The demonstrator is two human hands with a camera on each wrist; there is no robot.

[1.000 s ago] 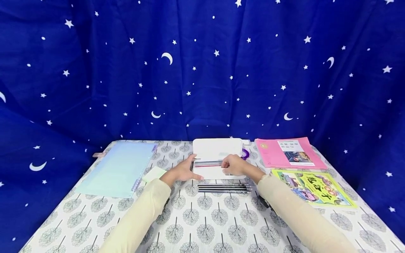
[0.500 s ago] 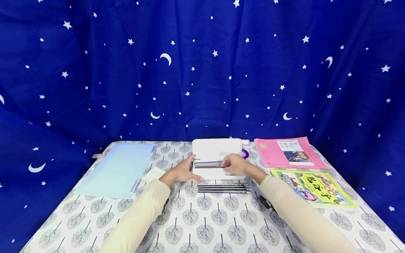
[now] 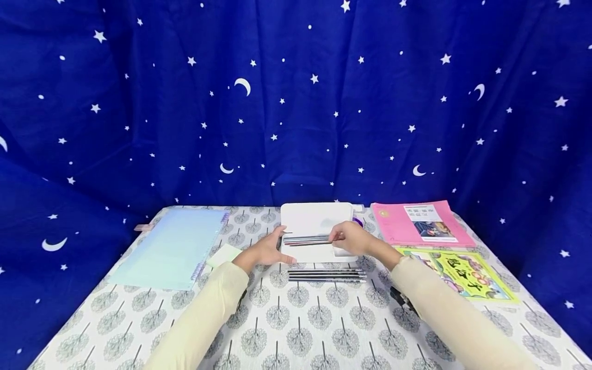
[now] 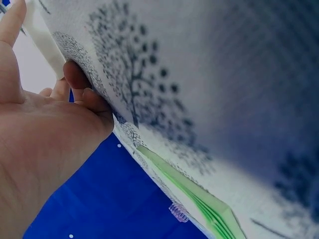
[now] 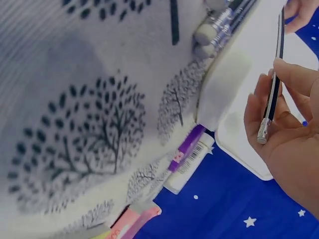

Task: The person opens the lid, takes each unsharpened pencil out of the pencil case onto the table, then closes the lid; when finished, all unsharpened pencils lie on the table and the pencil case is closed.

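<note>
Pencil in hand: the dark pencil (image 3: 312,244) is over the tray of the white pencil case (image 3: 316,218), just on the near side of the pencils inside it (image 3: 300,238); whether it touches the tray floor cannot be told.
Long axis: left to right along the case's length, nearly parallel to that inner row, its left end slanting slightly toward the person.
Right hand: nearer; the right hand (image 3: 351,238), over the case's right half, pinches the pencil near its eraser end (image 5: 262,138), which points away from the left hand.
Left hand: the left hand (image 3: 268,250) spreads at the case's left end, thumb and index finger straight, seemingly bracing it; the pencil's other end reaches toward it.
Loose pencils: a row (image 3: 326,276) on the tablecloth, just on the near side of the case, lies parallel to it.
Farther out: spiral notebook (image 3: 171,246) left of the case; pink book (image 3: 393,226) and yellow book (image 3: 501,289) right of it.
</note>
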